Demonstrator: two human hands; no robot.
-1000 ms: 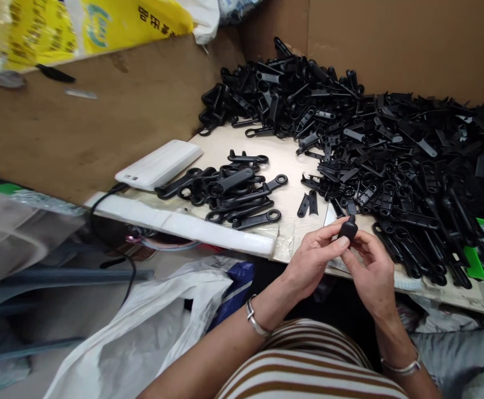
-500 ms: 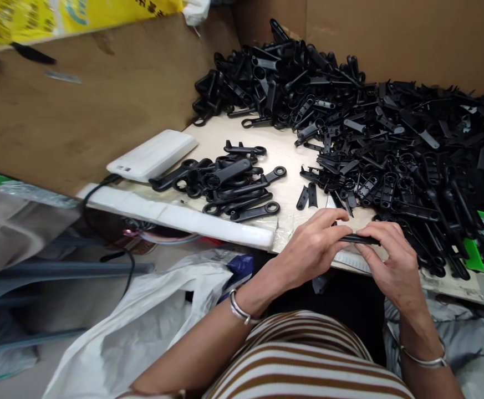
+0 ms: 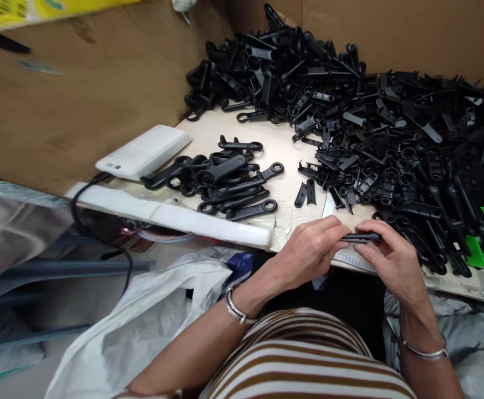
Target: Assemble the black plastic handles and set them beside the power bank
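Observation:
Between my two hands, at the table's front edge, is a slim black plastic part [image 3: 361,238]. My left hand [image 3: 310,248] has its fingers closed on the part's left end. The right end is pinched between the thumb and fingers of my right hand [image 3: 392,256]. Just beyond my hands lie two small black strips [image 3: 305,194]. A small group of black ring-ended handles [image 3: 225,170] rests further left. Behind and to the right spreads a large heap of similar black parts [image 3: 350,119].
A white rectangular box [image 3: 144,152] with a black cable sits at the left of the table [image 3: 285,147]. Cardboard walls [image 3: 391,36] stand behind and left. A green tray [image 3: 475,252] is at the right edge. A white plastic bag [image 3: 142,327] hangs below.
The view has shifted slightly. My left fingers have drawn in closer around the left end of the black part, and both hands still hold it in nearly the same place.

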